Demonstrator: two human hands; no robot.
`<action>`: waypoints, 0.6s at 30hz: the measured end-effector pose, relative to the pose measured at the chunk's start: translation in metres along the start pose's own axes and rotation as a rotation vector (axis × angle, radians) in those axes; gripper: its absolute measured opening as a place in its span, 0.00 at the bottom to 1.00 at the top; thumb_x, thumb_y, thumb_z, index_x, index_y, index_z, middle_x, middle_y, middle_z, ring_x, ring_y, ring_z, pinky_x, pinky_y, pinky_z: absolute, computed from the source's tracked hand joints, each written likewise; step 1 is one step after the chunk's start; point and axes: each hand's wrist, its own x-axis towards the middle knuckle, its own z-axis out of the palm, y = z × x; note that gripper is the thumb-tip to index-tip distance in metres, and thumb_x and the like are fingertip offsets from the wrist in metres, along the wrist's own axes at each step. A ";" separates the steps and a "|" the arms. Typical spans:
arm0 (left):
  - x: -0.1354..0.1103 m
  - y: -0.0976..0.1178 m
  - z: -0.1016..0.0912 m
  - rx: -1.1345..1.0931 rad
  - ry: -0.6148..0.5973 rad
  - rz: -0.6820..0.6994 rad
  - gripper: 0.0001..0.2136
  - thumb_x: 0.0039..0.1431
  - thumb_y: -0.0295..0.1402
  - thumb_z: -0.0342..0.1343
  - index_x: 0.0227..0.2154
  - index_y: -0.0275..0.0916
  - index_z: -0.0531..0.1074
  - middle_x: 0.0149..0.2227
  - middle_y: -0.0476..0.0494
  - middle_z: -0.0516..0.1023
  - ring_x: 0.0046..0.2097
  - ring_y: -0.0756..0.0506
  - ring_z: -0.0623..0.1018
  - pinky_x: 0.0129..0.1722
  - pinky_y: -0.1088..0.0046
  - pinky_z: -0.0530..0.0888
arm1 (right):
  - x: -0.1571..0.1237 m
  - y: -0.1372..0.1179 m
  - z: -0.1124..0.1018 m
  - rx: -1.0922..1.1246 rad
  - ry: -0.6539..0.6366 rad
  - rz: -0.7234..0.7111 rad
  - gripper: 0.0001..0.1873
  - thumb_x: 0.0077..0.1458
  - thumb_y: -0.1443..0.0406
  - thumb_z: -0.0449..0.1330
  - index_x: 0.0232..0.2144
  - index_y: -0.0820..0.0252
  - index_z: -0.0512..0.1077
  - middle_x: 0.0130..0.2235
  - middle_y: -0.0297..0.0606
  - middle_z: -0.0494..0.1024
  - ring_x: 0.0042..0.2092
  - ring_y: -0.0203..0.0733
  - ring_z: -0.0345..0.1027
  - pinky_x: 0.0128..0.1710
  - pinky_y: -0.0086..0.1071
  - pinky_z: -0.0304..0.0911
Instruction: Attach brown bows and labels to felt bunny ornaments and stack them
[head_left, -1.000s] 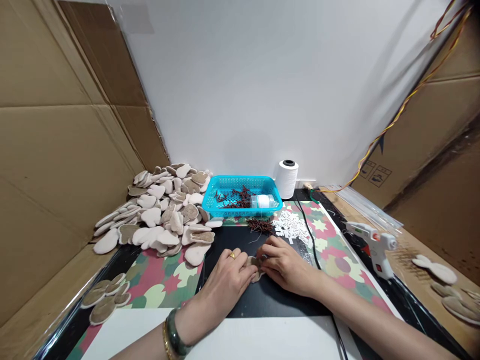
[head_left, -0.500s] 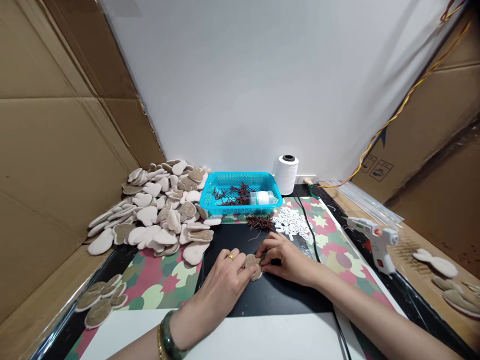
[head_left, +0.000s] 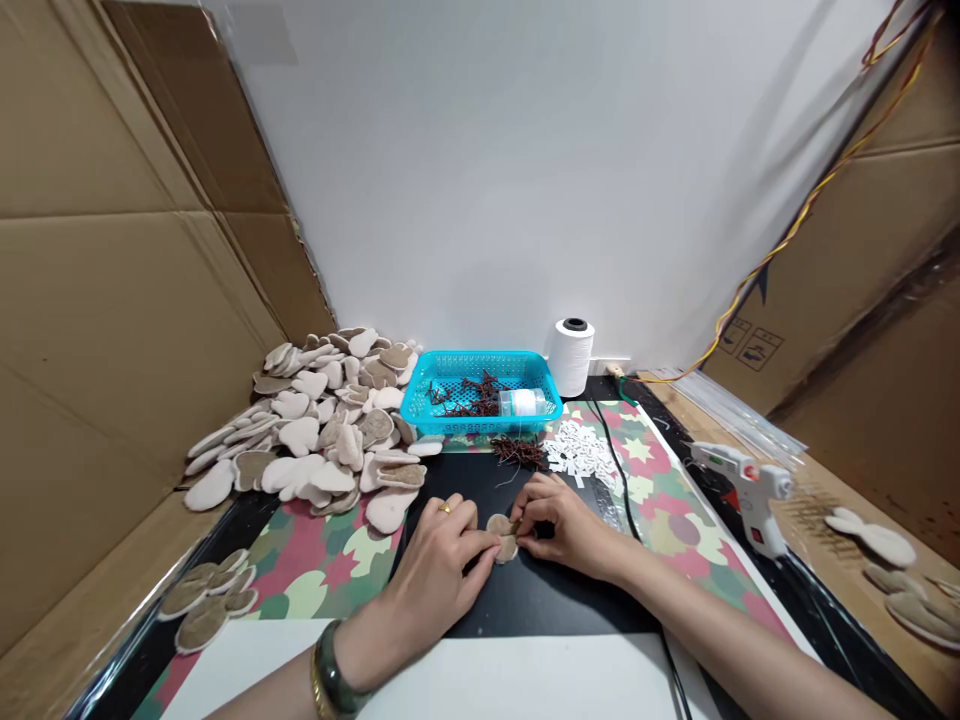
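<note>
A small tan felt piece with rounded lobes (head_left: 501, 524) lies on the black mat (head_left: 540, 600) between my two hands. My left hand (head_left: 442, 555), with a ring and a dark green bangle, has its thumb and forefinger closed at the piece's left edge. My right hand (head_left: 566, 525) pinches at its right edge; anything small between those fingertips is hidden. Just beyond the hands are a bundle of dark brown twig-like bits (head_left: 519, 452) and a heap of small white pieces (head_left: 581, 452).
Cream and tan felt shapes (head_left: 300, 437) are heaped at left, with several more (head_left: 202, 625) nearer. Behind stand a blue basket (head_left: 480, 425) and a white thread cone (head_left: 574, 360). A glue gun (head_left: 757, 490) lies at right; a black cord (head_left: 626, 495) runs beside my right arm.
My left thumb and forefinger have drawn back leftward, uncovering more of the felt piece. My right hand stays at its right edge. The whole view has shifted slightly.
</note>
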 end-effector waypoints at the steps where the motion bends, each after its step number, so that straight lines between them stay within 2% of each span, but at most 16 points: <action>1: 0.004 0.003 -0.002 -0.049 -0.014 -0.023 0.07 0.64 0.26 0.56 0.32 0.40 0.77 0.33 0.45 0.69 0.37 0.44 0.70 0.38 0.66 0.64 | 0.000 0.000 0.001 -0.001 0.000 -0.002 0.10 0.50 0.77 0.68 0.27 0.58 0.75 0.40 0.34 0.79 0.43 0.42 0.70 0.49 0.40 0.58; 4: 0.020 0.009 -0.003 -0.222 -0.092 -0.094 0.02 0.58 0.26 0.60 0.34 0.38 0.74 0.38 0.44 0.71 0.37 0.45 0.73 0.37 0.69 0.69 | 0.000 0.002 0.002 0.000 0.008 -0.014 0.10 0.50 0.76 0.69 0.27 0.58 0.75 0.39 0.34 0.79 0.43 0.41 0.70 0.47 0.38 0.58; 6: 0.028 0.010 0.000 -0.283 -0.141 -0.165 0.08 0.52 0.25 0.63 0.35 0.38 0.73 0.39 0.45 0.73 0.37 0.46 0.75 0.36 0.70 0.70 | 0.000 0.003 0.002 -0.001 0.010 -0.021 0.10 0.49 0.76 0.70 0.26 0.58 0.75 0.38 0.34 0.78 0.42 0.41 0.69 0.46 0.37 0.58; 9: 0.031 0.008 0.007 -0.308 -0.162 -0.281 0.10 0.46 0.25 0.66 0.32 0.38 0.74 0.36 0.46 0.75 0.37 0.45 0.76 0.36 0.71 0.70 | 0.001 0.004 0.003 0.002 0.006 -0.027 0.11 0.49 0.76 0.71 0.26 0.59 0.75 0.38 0.34 0.79 0.42 0.41 0.70 0.46 0.36 0.58; 12: 0.027 0.005 0.012 -0.346 -0.143 -0.335 0.07 0.48 0.26 0.65 0.31 0.38 0.76 0.35 0.47 0.75 0.34 0.46 0.75 0.33 0.72 0.70 | 0.001 0.003 0.002 -0.004 0.001 -0.020 0.11 0.48 0.77 0.70 0.26 0.59 0.75 0.38 0.33 0.79 0.42 0.40 0.70 0.47 0.37 0.58; 18: 0.020 0.008 0.017 -0.373 -0.055 -0.326 0.04 0.50 0.25 0.59 0.30 0.39 0.76 0.33 0.47 0.71 0.29 0.49 0.71 0.27 0.75 0.67 | -0.001 -0.002 0.001 -0.035 0.005 -0.004 0.11 0.49 0.78 0.68 0.26 0.59 0.74 0.39 0.33 0.79 0.43 0.41 0.70 0.48 0.38 0.56</action>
